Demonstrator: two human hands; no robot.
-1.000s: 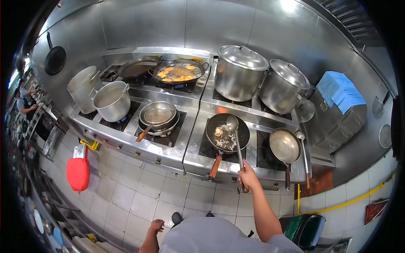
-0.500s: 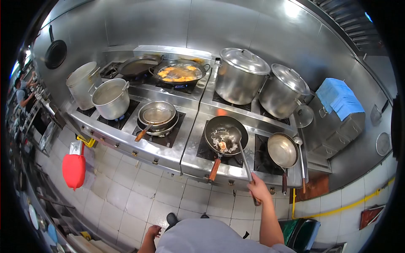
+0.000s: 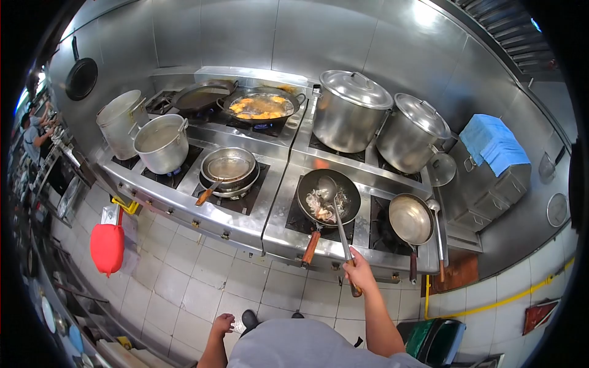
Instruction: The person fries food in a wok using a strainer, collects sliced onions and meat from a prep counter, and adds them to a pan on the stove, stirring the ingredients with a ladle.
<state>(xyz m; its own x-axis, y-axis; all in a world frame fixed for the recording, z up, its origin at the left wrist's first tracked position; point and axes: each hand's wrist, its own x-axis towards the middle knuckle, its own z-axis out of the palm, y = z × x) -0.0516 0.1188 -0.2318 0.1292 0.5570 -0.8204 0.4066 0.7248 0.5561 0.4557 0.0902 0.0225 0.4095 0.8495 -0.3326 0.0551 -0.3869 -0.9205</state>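
Observation:
My right hand (image 3: 361, 274) is closed round the wooden end of a long-handled ladle (image 3: 342, 232). The ladle's bowl rests inside a dark wok (image 3: 348, 186), towards its far side. Pale, curled pieces of food (image 3: 320, 207), which look like sliced onion with something pinkish, lie in the wok beside the bowl. The wok's wooden handle (image 3: 311, 248) points towards me, and neither hand is on it. Low at my left side hangs my left hand (image 3: 224, 322), its fingers loosely bent and apart, with nothing seen in it.
Right of the wok sit an empty pan (image 3: 411, 219) and another ladle (image 3: 434, 207). Behind are lidded stockpots (image 3: 351, 113). A wide pan of frying food (image 3: 260, 107) has a blue flame under it. Left stand a strainer (image 3: 229, 165) and an open pot (image 3: 161, 147).
My right hand has moved left and slightly up with the ladle. The ladle's bowl has shifted to the wok's far side, and the food is gathered nearer the left. My left hand has risen a little.

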